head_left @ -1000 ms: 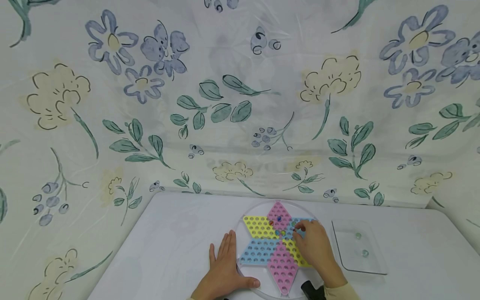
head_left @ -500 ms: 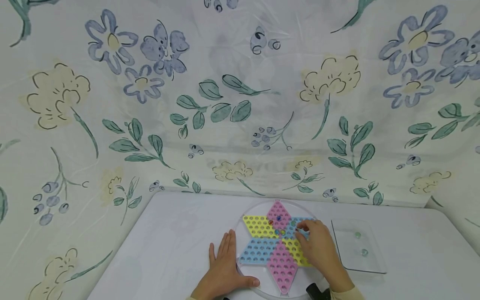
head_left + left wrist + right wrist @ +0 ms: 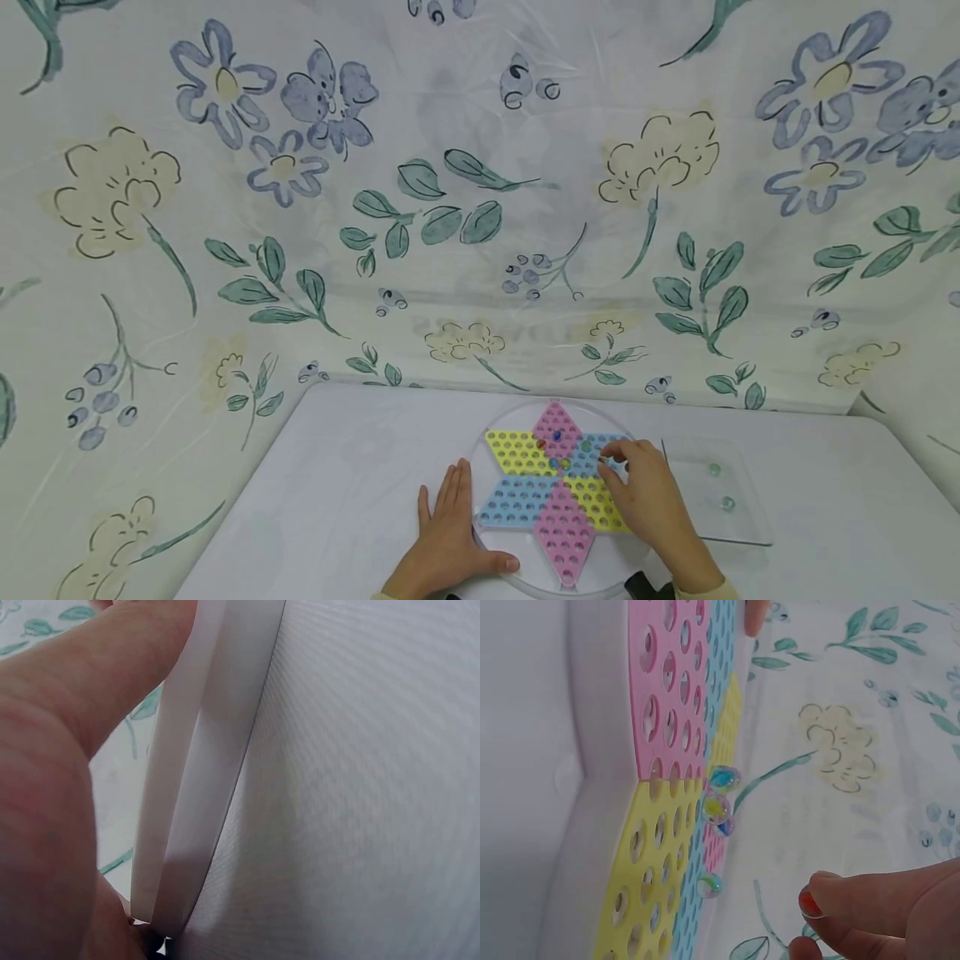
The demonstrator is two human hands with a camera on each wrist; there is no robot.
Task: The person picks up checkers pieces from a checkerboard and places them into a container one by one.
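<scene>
A round Chinese checkers board (image 3: 517,542) with a pink, yellow and blue star of holes lies on the white table. My right hand (image 3: 645,492) is over the star's right side, pinching a red-orange marble (image 3: 810,901) between thumb and fingertips. Marbles sit in holes near the top and centre: a dark blue marble (image 3: 557,436), a red marble (image 3: 542,444), a teal marble (image 3: 553,463), a yellow marble (image 3: 565,465) and a green marble (image 3: 586,447). My left hand (image 3: 448,533) lies flat at the board's left edge, fingers straight, its thumb on the rim (image 3: 202,750).
To the right of the board stands a clear shallow tray (image 3: 738,542) with two greenish marbles (image 3: 715,470) in it. Cloth with a floral print (image 3: 465,200) hangs behind the table. A black strap piece (image 3: 647,587) shows by my right wrist.
My right hand has drifted a little to the right over the blue section, its thumb and fingertips still together. The left hand and the board stay in place.
</scene>
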